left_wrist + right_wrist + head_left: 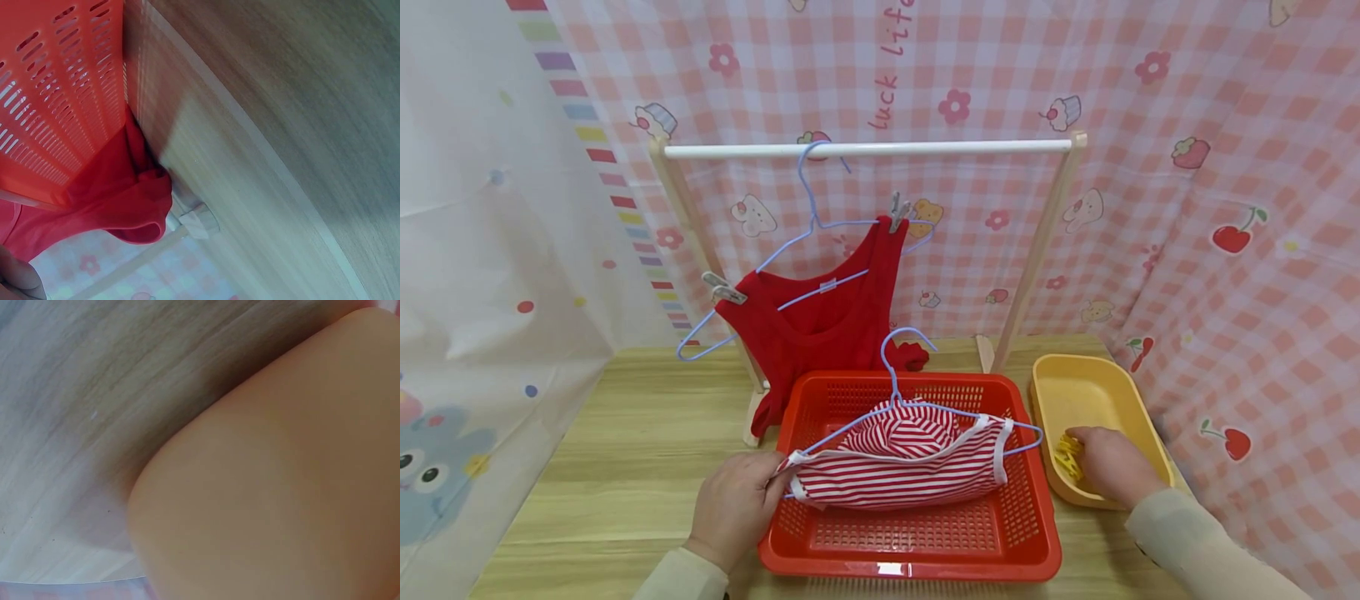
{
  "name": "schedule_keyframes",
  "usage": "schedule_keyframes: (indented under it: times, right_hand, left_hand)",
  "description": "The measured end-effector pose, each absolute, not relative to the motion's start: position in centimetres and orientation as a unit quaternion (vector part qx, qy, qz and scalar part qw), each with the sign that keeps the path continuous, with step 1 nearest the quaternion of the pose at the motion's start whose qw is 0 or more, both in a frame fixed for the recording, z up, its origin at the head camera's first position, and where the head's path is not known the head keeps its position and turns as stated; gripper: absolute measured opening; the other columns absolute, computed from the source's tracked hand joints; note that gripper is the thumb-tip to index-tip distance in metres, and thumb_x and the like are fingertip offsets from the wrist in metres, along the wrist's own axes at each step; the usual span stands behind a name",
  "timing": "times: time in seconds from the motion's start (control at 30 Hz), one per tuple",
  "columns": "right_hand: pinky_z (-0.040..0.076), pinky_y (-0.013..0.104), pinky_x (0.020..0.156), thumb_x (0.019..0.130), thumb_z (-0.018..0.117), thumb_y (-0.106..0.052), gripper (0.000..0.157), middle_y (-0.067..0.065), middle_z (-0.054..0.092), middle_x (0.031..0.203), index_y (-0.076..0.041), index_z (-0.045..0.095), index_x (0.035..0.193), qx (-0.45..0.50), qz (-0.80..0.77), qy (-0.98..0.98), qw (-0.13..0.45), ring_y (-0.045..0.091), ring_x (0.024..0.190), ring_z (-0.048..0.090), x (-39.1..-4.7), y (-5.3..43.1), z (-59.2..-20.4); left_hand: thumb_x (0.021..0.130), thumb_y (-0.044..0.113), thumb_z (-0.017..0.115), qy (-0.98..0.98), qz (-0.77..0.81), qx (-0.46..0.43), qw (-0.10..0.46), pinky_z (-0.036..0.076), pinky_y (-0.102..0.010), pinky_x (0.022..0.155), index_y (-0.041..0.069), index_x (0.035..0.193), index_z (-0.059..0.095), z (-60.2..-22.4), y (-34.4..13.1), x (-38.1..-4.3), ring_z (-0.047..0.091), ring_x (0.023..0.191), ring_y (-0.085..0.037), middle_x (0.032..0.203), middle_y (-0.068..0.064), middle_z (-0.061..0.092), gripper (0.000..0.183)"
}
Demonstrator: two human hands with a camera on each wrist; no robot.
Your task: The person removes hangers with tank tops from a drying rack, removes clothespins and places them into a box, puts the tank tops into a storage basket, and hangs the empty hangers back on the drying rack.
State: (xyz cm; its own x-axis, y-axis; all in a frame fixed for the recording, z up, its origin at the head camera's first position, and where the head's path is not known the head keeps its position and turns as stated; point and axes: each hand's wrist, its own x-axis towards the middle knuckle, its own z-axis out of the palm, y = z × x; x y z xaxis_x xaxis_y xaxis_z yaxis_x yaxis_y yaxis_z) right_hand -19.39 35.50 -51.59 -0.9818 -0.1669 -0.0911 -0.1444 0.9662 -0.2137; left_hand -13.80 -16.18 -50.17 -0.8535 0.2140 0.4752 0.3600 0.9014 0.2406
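In the head view a red-and-white striped garment (898, 479) lies over the red basket (910, 565), with a light blue hanger (889, 367) running through its white-edged shoulders. My left hand (735, 504) pinches the garment's left shoulder at the hanger's end, beside the basket's left rim. My right hand (1116, 467) reaches into the yellow bin (1086, 392), its fingertips at a small heap of yellow clips (1067, 458). Its finger undersides are hidden, so I cannot tell whether they pinch one. The right wrist view shows mostly the bin's outer wall (269, 469).
Behind the basket stands a clothes rack with a white rail (925, 149) and wooden posts. A red sleeveless garment (820, 333) hangs from it on a blue hanger, fastened by two grey clips (724, 288). A checked curtain (992, 67) backs the wooden table (595, 467).
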Motion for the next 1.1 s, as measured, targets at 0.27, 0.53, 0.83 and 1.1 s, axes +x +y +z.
schedule_keyframes:
  times: [0.27,0.53,0.83,1.1]
  right_hand:
    - [0.057,0.059,0.093,0.092,0.056,0.003,0.032,0.022,0.075,0.104,0.007,0.069,0.121,-0.059,-0.121,0.989,0.057,0.032,0.089,0.071,-19.47,35.59,-51.53]
    - [0.058,0.058,0.091,0.084,0.067,0.001,0.037,0.021,0.075,0.098,0.01,0.067,0.12,-0.062,-0.105,0.991,0.056,0.03,0.081,0.068,-19.51,35.82,-51.69]
    - [0.059,0.057,0.087,0.087,0.065,0.001,0.034,0.025,0.073,0.095,0.013,0.064,0.118,-0.063,-0.094,0.993,0.045,0.034,0.081,0.07,-19.35,36.01,-51.83]
    - [0.061,0.055,0.081,0.088,0.062,0.002,0.028,0.023,0.072,0.088,0.014,0.064,0.113,-0.069,-0.079,0.994,0.04,0.032,0.076,0.07,-19.28,36.0,-51.76]
  left_hand:
    - [0.089,0.024,0.083,-0.945,-0.158,-0.158,0.238,0.059,-0.043,0.074,0.023,0.084,0.07,-50.33,-16.23,-13.82,0.072,0.082,-0.022,0.088,0.001,0.079,0.014]
    - [0.089,0.023,0.083,-0.945,-0.157,-0.156,0.24,0.06,-0.043,0.074,0.023,0.084,0.07,-50.33,-16.22,-13.81,0.072,0.082,-0.022,0.087,0.001,0.079,0.014]
    - [0.09,0.023,0.084,-0.95,-0.157,-0.149,0.223,0.061,-0.044,0.079,0.021,0.088,0.073,-50.12,-16.17,-13.77,0.074,0.085,-0.022,0.091,0.0,0.08,0.011]
    - [0.089,0.023,0.084,-0.95,-0.159,-0.149,0.226,0.061,-0.043,0.078,0.021,0.088,0.073,-50.09,-16.11,-13.77,0.073,0.084,-0.022,0.09,0.0,0.08,0.011]
